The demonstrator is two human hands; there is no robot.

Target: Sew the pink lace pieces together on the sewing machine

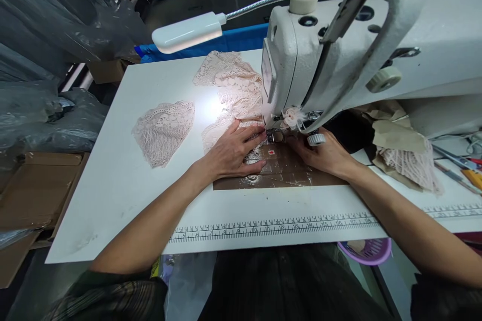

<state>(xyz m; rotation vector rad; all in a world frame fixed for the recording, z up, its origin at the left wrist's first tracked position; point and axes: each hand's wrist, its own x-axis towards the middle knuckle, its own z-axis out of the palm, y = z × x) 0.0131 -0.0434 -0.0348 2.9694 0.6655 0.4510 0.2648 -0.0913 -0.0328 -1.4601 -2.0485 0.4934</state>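
Note:
My left hand lies palm down with its fingers spread, just left of the presser foot. It rests partly on pale pink lace fabric and partly on the brown, shiny plate cover. My right hand is close on the right side of the presser foot. Its fingers are partly covered by the white sewing machine and a knob, so their grip is unclear. Another lace piece lies flat farther left on the white table.
A lit lamp hangs over the lace. More lace with tan paper sits under the machine arm, near tools at right. A ruler strip runs along the front edge. A purple basket is below; cardboard boxes stand left.

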